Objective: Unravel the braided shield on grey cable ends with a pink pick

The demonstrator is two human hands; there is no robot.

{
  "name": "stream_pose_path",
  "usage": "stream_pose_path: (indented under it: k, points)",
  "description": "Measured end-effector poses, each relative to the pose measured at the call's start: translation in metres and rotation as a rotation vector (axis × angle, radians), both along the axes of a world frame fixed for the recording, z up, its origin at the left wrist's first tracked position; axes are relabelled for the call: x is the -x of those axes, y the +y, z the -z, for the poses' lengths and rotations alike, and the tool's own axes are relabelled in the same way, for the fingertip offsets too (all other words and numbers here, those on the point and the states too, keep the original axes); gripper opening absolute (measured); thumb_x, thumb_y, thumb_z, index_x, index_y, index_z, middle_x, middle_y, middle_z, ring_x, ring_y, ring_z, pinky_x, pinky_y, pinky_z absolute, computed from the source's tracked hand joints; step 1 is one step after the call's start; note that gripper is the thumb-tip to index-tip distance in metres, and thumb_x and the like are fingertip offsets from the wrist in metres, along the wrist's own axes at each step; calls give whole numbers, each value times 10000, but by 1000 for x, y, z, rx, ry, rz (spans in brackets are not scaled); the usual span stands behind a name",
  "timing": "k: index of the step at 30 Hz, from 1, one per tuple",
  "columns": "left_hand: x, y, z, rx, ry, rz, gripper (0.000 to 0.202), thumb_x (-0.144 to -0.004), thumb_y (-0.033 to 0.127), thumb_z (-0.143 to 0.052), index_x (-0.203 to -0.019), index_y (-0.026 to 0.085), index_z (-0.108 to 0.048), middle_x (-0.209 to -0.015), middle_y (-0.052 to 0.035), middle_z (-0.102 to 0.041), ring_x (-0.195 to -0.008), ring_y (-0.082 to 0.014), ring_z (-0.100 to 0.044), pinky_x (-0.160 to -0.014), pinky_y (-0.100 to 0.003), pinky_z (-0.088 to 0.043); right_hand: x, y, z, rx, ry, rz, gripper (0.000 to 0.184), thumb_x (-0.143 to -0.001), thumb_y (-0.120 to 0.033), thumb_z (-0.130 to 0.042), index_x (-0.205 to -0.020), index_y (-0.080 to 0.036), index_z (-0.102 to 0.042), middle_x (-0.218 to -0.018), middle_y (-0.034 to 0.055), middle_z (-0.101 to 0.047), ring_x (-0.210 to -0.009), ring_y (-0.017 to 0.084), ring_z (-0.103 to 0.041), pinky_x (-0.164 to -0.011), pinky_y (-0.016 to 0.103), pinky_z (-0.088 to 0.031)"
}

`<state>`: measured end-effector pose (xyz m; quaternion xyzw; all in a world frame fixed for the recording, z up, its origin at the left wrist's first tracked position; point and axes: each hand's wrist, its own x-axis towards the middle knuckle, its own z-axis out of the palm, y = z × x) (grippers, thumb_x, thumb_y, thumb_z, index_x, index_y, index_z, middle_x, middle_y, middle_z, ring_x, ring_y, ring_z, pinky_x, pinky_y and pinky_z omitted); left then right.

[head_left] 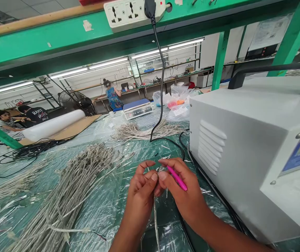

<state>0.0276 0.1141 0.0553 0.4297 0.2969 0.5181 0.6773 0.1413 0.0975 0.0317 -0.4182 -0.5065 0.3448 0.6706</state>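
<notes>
My left hand [143, 185] pinches a thin braided cable [156, 224] near its end, and the rest of the cable hangs down toward me. Close against it, my right hand [178, 182] has thumb and fingers pressed together at the same cable end. A pink pen-like tool [177, 177] lies in the right hand, between thumb and index finger. Its tip and the exact cable end are hidden by the fingers. To the left lies a big bundle of similar grey cables [73, 189] on the plastic-covered bench.
A white machine box [239, 140] stands close on the right. Behind the hands lie another cable bundle [139, 131], a scale [138, 109] and plastic bags [176, 101]. A black power cord [162, 77] hangs from the socket strip [131, 14]. Several people sit farther back.
</notes>
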Motion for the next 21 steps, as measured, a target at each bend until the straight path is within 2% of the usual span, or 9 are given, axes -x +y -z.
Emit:
stream_pose_path:
  k: [2,5,8,12,16,21]
  points:
    - [1,0,0,-23,24,36,228,-869,203,-638,-1066,172,-527,-530,56,-515,-492,-71,-425,-539,-188,-349,1,1,1,0,72,-63,120,-899,-301,-618,-950,-205,-668,-889,8,-556,-600,105,-607,-550,247,-543]
    - [6,2,-1,-36,108,164,142,-898,205,-587,-1023,164,-533,-600,4,-612,-502,-107,-530,-509,-202,-435,3,0,0,59,190,-139,153,-912,-327,-600,-859,-194,-653,-798,-31,-474,-447,61,-530,-414,230,-506]
    - [11,4,-3,27,189,308,106,-930,241,-526,-930,141,-560,-708,-62,-664,-529,-157,-600,-428,-244,-500,3,-2,-3,109,212,-116,194,-913,-364,-597,-837,-194,-652,-764,-42,-452,-404,39,-464,-330,193,-427]
    - [14,5,-2,83,164,369,172,-935,235,-516,-818,119,-564,-703,-76,-663,-503,-137,-606,-430,-246,-537,1,-3,-5,83,121,-18,209,-925,-356,-582,-812,-196,-657,-772,-25,-510,-483,56,-491,-427,194,-453]
    - [14,5,0,106,71,374,157,-927,236,-526,-833,118,-572,-638,-45,-637,-409,-91,-530,-397,-248,-542,0,-2,-5,60,73,19,234,-930,-352,-571,-780,-190,-648,-744,-10,-540,-579,95,-526,-537,219,-468]
    - [14,5,-1,108,89,432,153,-914,237,-546,-863,108,-611,-697,-65,-643,-464,-100,-539,-400,-265,-561,-1,-1,-3,86,88,6,256,-934,-380,-563,-780,-189,-637,-729,-15,-529,-569,90,-513,-502,204,-436]
